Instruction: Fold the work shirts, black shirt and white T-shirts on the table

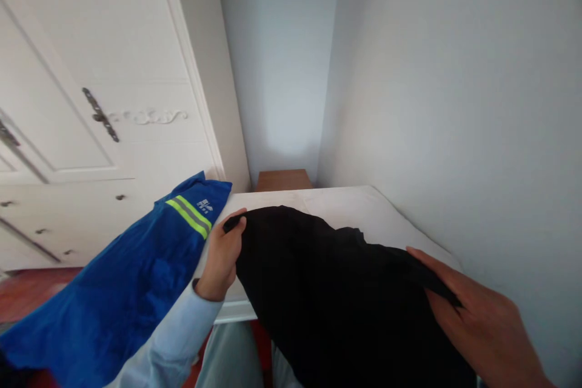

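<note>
A black cloth garment (327,291) hangs spread between my two hands, in front of my legs and over the near part of a white surface. My left hand (222,254) pinches its upper left corner between thumb and fingers. On the right, my right hand (482,309) grips the other upper edge, with a fold of the cloth between thumb and fingers. Which kind of garment it is, I cannot tell. Left of my left forearm lies a blue garment (150,254) with a yellow-green and grey reflective stripe and a small white print.
A white padded surface (350,203), like a mattress, lies before me against the grey-blue wall (454,103). On the left stands a white wardrobe (145,66) with dark metal handles. A brown wooden piece (284,179) sits in the far corner. Reddish floor (36,291) shows at the lower left.
</note>
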Demonstrator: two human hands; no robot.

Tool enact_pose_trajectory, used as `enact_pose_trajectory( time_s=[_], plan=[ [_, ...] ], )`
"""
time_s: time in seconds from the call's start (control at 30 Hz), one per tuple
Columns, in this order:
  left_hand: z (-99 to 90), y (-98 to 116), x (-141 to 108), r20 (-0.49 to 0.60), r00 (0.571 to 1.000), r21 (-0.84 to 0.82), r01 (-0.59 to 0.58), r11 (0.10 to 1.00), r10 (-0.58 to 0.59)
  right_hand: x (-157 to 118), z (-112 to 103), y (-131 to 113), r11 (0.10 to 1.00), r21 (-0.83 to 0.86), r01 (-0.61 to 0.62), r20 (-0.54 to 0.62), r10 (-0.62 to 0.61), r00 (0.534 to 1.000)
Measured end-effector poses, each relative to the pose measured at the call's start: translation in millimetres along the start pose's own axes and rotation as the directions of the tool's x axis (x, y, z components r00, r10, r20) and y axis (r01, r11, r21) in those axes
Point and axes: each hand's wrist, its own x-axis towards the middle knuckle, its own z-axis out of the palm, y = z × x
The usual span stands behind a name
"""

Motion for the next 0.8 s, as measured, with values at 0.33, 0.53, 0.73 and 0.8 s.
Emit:
enact_pose_trajectory(
  time_s=[0.33,0.53,0.73,0.8],
  plan=[
    [60.5,27.4,18.3,0.081,0.995,-0.035,0.065,0.997,-0.062,3.9,-19.6,19.6,0.989,0.011,-0.15,-0.127,0.15,0.98],
    [131.3,31.7,57.0,0.07,0.995,-0.055,0.081,0.995,-0.077,47.0,-44.6,31.0,0.959,0.018,-0.281,-0.128,0.281,0.951],
    [219.1,39.7,121.2,0.135,0.991,-0.067,0.024,0.997,-0.015,94.3,-77.8,25.0,0.915,-0.003,-0.404,-0.294,0.385,0.875],
    [245.4,36.2,138.2,0.165,0.986,-0.089,0.015,0.996,0.0,99.3,-81.3,26.7,0.892,0.007,-0.451,-0.357,0.424,0.832]
  ],
)
